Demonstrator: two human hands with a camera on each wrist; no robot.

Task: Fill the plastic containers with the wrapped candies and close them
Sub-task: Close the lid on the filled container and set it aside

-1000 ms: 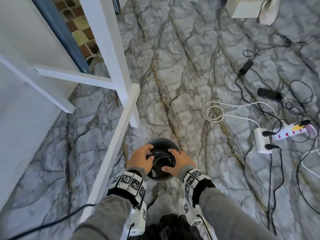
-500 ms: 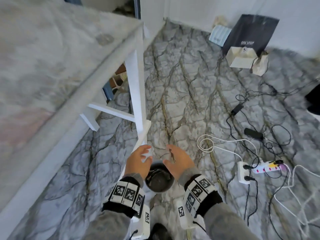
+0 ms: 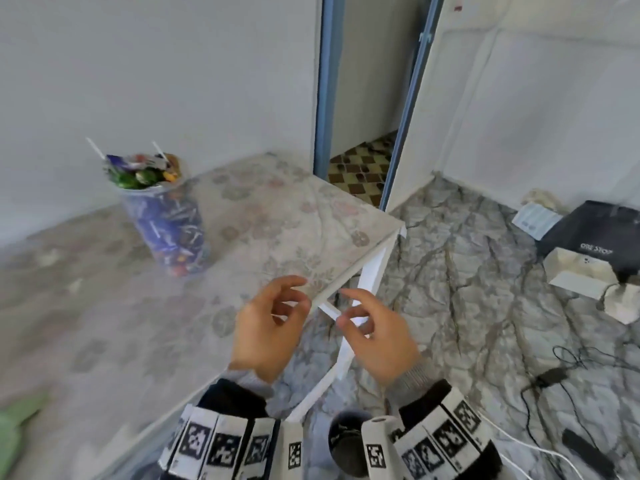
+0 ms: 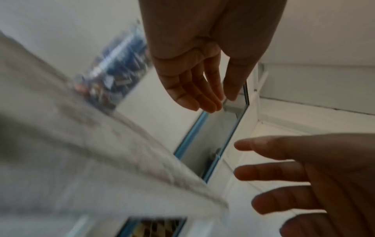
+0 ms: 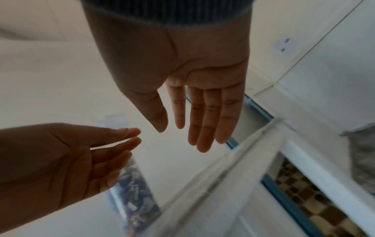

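A clear plastic container stands upright on the floral-covered table, far left of my hands. It has no lid, and wrapped candies and lollipop sticks are heaped above its rim. My left hand hovers over the table's near corner with loosely bent fingers and holds nothing. My right hand is just right of it, past the table edge, also bare. The wrist views show the left hand and right hand with straight fingers, and the container blurred beyond them.
A black round object sits on the marbled floor between my wrists. The white table leg is beside my right hand. Cables, a black bag and a white box lie on the floor at right. Something green lies at the table's lower left.
Both hands let go of the black round object on the floor and rose to table height. The view swung up from the floor to the table top and the container.
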